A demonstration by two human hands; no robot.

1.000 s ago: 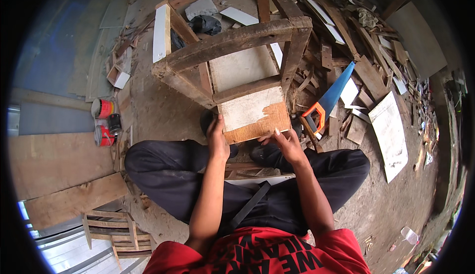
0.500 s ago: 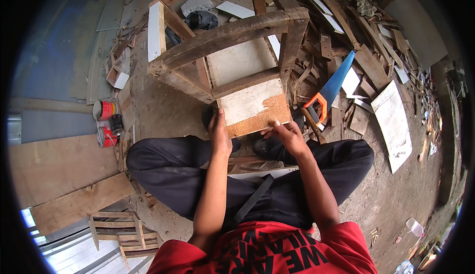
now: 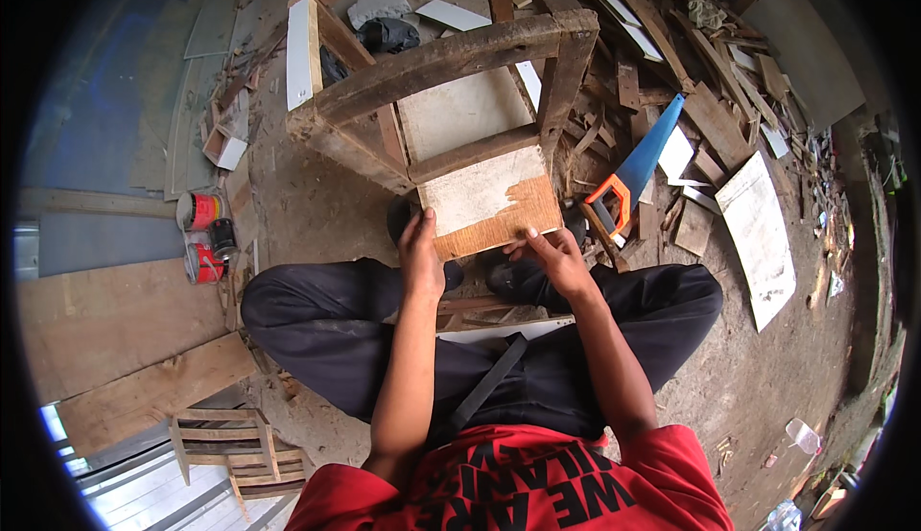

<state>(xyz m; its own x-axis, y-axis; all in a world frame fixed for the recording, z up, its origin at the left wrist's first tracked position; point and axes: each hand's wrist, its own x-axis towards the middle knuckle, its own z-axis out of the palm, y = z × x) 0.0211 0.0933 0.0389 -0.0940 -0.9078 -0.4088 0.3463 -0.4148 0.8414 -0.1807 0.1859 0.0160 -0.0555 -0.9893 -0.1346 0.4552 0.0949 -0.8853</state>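
Note:
A small wooden board [image 3: 499,207], pale with a brown patch where the surface is stripped, lies between my hands. Its far edge meets the lower rail of a wooden frame [image 3: 441,63], which looks like an old chair or stool frame. My left hand [image 3: 420,253] grips the board's left edge, thumb on top. At the near right corner my right hand [image 3: 554,258] pinches it, thumb on top and fingers underneath. A blue handsaw [image 3: 645,166] with an orange and black handle leans on scrap wood to the right of the board.
Scrap wood [image 3: 720,128] is heaped at the far right, beside a long white board [image 3: 760,241]. Red paint cans [image 3: 203,262] and a dark can stand at the left. A slatted wooden piece [image 3: 225,440] lies lower left. My crossed legs [image 3: 321,330] flank the work.
Almost nothing differs. The whole view has shifted very slightly, while both hands keep the same hold on the board against the frame.

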